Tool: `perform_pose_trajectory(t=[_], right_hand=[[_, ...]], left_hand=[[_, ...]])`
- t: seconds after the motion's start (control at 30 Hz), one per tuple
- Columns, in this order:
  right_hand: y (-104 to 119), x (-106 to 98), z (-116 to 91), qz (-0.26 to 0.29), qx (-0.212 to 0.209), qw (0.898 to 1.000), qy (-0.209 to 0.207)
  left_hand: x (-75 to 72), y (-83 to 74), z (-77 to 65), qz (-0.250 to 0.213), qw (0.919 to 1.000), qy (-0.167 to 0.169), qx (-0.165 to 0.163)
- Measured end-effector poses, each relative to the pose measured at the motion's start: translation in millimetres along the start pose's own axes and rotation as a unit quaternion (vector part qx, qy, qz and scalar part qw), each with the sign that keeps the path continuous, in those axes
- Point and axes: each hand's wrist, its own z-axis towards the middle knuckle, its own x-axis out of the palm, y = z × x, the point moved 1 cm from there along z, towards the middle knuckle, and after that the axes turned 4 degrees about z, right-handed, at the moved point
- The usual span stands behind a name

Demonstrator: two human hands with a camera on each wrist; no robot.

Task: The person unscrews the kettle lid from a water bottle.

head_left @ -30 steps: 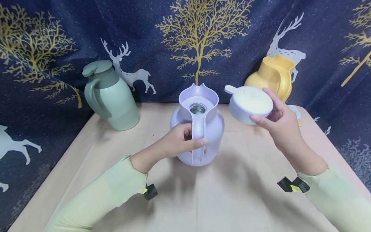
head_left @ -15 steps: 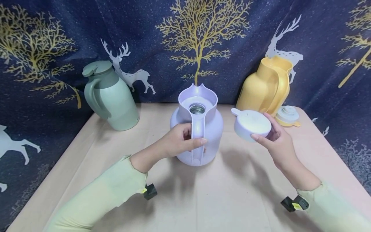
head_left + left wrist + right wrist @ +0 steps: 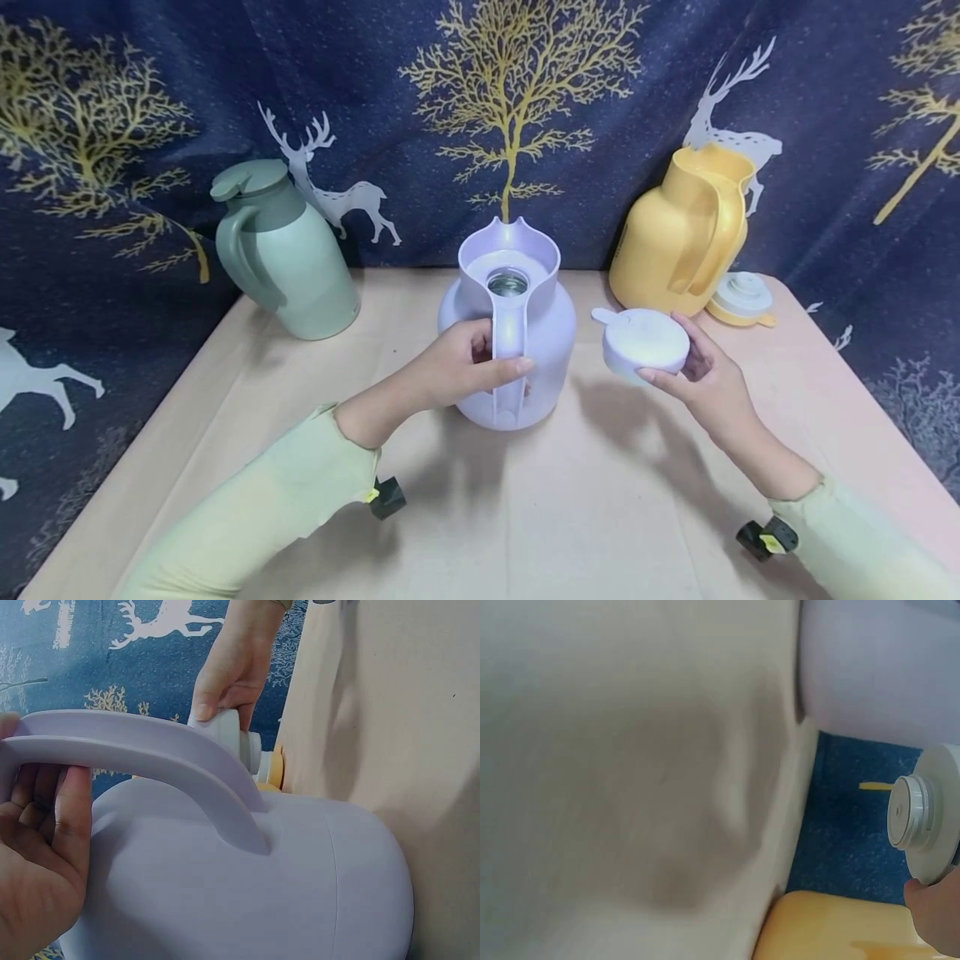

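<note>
A lavender vacuum jug point(image 3: 551, 350) stands upright mid-table, its mouth uncovered and the round inner opening showing. My left hand point(image 3: 465, 367) grips its handle, thumb across the front; the left wrist view shows the fingers curled under the handle point(image 3: 142, 746). To the right of the jug, my right hand point(image 3: 712, 387) holds the pale lavender lid point(image 3: 645, 343) by its side, raised over the table with its small tab pointing left. In the right wrist view the lid's white threaded stopper point(image 3: 907, 814) shows on its underside.
Behind the right hand stands a yellow jug point(image 3: 660, 242) with an uncovered mouth; its yellow-and-white lid point(image 3: 742, 298) lies upside down beside it. A green jug point(image 3: 300, 258) with its lid on stands at the back left. A dark patterned cloth point(image 3: 420, 108) hangs behind the table.
My right hand has lowered the lid and drawn it nearer, uncovering the view of the yellow jug and its lid. The left hand keeps its hold on the handle.
</note>
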Motion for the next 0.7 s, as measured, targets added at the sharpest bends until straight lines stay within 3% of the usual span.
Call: perform_pose_trajectory(t=[0.13, 0.33, 0.47, 0.7], right_hand=[[-3.3, -5.7, -0.3, -0.061, 0.007, 0.998, 0.005], [-14.5, -14.7, -1.2, -0.089, 0.008, 0.996, 0.009], [-20.3, -19.3, -1.1, -0.125, -0.015, 0.992, 0.019], [-26.1, -25.7, -3.3, -0.209, -0.064, 0.976, 0.025]], left_hand=[[-0.5, 0.9, -0.3, 0.001, 1.0, -0.002, 0.003], [-1.1, 2.1, 0.3, 0.005, 1.0, -0.004, -0.001], [-1.2, 1.0, -0.1, 0.008, 0.9999, -0.008, -0.007], [0.4, -1.2, -0.2, 0.004, 0.9999, -0.005, -0.01]])
